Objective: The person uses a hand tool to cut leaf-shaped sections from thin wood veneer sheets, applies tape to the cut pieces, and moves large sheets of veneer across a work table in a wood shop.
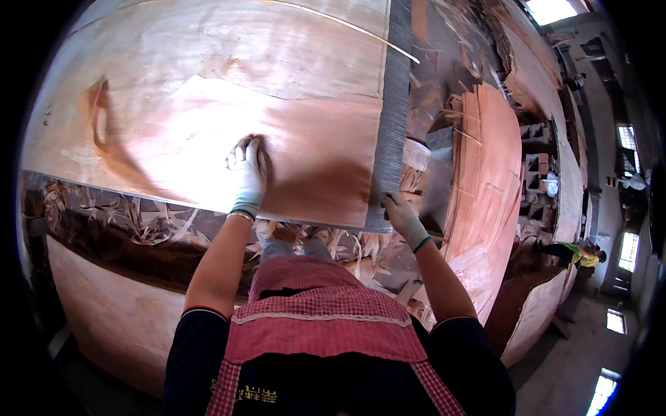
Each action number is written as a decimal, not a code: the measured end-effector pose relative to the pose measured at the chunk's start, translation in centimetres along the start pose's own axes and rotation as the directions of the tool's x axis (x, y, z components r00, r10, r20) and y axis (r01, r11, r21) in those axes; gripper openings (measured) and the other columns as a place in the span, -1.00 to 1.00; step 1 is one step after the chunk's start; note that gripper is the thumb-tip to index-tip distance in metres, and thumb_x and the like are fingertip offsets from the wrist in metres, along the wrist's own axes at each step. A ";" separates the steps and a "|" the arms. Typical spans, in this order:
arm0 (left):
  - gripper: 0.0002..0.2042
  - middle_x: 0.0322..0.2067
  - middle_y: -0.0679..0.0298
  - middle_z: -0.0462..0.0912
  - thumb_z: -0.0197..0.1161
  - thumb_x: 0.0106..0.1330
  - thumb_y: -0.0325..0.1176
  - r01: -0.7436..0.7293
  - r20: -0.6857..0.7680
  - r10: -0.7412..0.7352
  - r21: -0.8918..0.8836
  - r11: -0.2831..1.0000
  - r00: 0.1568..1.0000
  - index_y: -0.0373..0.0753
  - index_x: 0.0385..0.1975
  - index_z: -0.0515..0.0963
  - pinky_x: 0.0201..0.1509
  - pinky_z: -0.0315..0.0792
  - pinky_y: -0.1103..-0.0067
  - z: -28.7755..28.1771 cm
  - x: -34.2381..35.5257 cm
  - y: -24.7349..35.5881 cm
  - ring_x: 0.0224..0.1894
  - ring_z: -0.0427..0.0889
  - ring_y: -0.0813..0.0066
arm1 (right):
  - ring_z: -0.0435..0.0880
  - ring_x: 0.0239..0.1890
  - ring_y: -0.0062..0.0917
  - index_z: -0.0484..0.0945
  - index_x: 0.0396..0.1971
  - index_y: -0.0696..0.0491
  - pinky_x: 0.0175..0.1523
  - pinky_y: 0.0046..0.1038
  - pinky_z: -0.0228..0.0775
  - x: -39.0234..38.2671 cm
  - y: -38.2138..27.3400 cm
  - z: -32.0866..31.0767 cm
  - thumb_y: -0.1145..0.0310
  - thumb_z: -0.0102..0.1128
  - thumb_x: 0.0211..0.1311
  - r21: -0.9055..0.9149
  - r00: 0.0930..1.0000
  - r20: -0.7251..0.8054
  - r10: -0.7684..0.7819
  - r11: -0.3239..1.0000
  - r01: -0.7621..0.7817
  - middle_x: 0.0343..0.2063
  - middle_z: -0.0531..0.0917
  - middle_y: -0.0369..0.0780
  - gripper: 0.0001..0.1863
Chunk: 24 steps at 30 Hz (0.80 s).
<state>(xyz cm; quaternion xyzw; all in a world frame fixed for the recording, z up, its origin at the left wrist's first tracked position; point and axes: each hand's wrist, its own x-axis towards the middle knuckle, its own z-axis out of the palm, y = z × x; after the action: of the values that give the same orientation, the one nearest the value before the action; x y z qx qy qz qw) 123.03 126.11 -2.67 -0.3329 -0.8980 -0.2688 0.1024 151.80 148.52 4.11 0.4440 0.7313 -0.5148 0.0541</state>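
My left hand [246, 172], in a white glove with a green cuff, presses on a reddish wood veneer sheet [316, 149], its fingers lying against the surface. That sheet lies over a larger, paler veneer sheet [305, 59] on the work table. At the table's near right corner, my right hand [404, 218], gloved too, is closed beside the grey table edge [390, 152]. Whatever its fingers hold is too small and dark to make out. A curled veneer strip [104, 132] stands up on the left part of the sheets.
A thin strip [347, 28] crosses the far sheet and juts past the table's right edge. Stacked reddish veneer [479, 166] stands at the right, a veneer pile [118, 305] at the lower left. Scraps [152, 222] litter the floor. A person [579, 255] is far right.
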 end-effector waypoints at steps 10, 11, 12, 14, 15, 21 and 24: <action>-0.66 0.07 0.06 0.44 0.10 0.30 -0.32 0.043 0.054 -0.048 0.093 0.995 0.997 -0.21 0.07 0.44 0.24 0.24 0.23 -1.0 -0.3 -0.7 0.13 0.39 0.07 | 0.53 -0.37 -0.59 0.46 -0.07 0.17 -0.26 -0.55 0.42 -1.6 -4.0 1.2 0.41 0.09 0.30 0.306 0.957 0.208 -0.201 0.943 0.131 -0.31 0.55 -0.28 -0.75; -0.63 0.02 0.02 0.45 0.09 0.32 -0.28 0.070 0.123 -0.084 0.120 0.990 0.989 -0.22 0.10 0.39 0.21 0.26 0.23 -1.7 -0.4 0.7 0.09 0.39 0.04 | 0.55 -0.34 -0.60 0.45 -0.02 0.18 -0.23 -0.54 0.43 -1.9 -4.8 1.7 0.42 0.09 0.29 0.320 0.955 0.225 -0.192 0.940 0.114 -0.26 0.56 -0.27 -0.71; -0.62 0.02 0.01 0.44 0.08 0.33 -0.21 0.059 0.215 -0.070 0.056 0.997 0.974 -0.21 0.09 0.37 0.14 0.34 0.26 -2.9 -0.2 2.7 0.07 0.40 0.04 | 0.56 -0.31 -0.60 0.44 0.03 0.20 -0.19 -0.53 0.45 -2.4 -5.7 2.1 0.44 0.09 0.29 0.337 0.954 0.234 -0.187 0.936 0.101 -0.22 0.57 -0.26 -0.67; -0.63 -0.20 0.04 0.55 0.08 0.37 -0.10 -0.021 0.448 0.083 -0.141 0.990 0.890 -0.18 0.05 0.39 -0.06 0.45 0.29 -5.5 -0.9 7.6 -0.15 0.54 0.08 | 0.59 -0.30 -0.48 0.40 0.05 0.24 -0.17 -0.44 0.47 -3.3 -5.7 4.2 0.44 0.05 0.29 0.390 0.956 0.107 -0.275 0.896 0.214 -0.25 0.60 -0.12 -0.64; -0.63 -0.31 0.06 0.60 0.07 0.39 -0.05 -0.016 0.550 0.148 -0.236 0.972 0.822 -0.17 0.02 0.40 -0.15 0.51 0.30 -6.9 -1.3 9.7 -0.27 0.61 0.11 | 0.61 -0.28 -0.32 0.37 0.03 0.24 -0.16 -0.34 0.46 -3.7 -6.6 4.8 0.40 0.04 0.31 0.226 0.936 0.132 -0.326 0.929 0.292 -0.26 0.59 -0.01 -0.65; -0.85 -0.29 0.03 0.57 0.15 0.32 -0.31 -0.048 0.402 0.347 -0.594 0.803 0.847 -0.23 -0.26 0.44 -0.19 0.46 0.24 -13.2 -1.9 13.1 -0.23 0.57 -0.06 | 0.53 -0.17 0.15 0.30 -0.10 0.18 -0.11 -0.03 0.35 -6.7 -10.0 6.7 0.23 -0.07 0.36 -0.053 0.852 0.158 -0.498 0.858 0.511 -0.27 0.56 0.18 -0.68; -0.83 -0.33 0.02 0.59 0.10 0.36 -0.25 -0.162 0.390 0.409 -0.529 0.833 0.825 -0.20 -0.22 0.40 -0.20 0.48 0.21 -13.3 -2.6 13.0 -0.25 0.60 -0.05 | 0.61 -0.22 -0.07 0.32 -0.08 0.17 -0.14 -0.19 0.44 -7.6 -9.7 6.9 0.28 -0.09 0.37 -0.044 0.873 0.190 -0.450 0.884 0.465 -0.30 0.60 0.06 -0.71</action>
<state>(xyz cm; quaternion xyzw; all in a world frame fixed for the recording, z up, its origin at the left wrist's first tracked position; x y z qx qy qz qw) 133.53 125.56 12.86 -0.5391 -0.7379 -0.3678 -0.1718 146.84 137.74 11.81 0.2089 0.8301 -0.5168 0.0140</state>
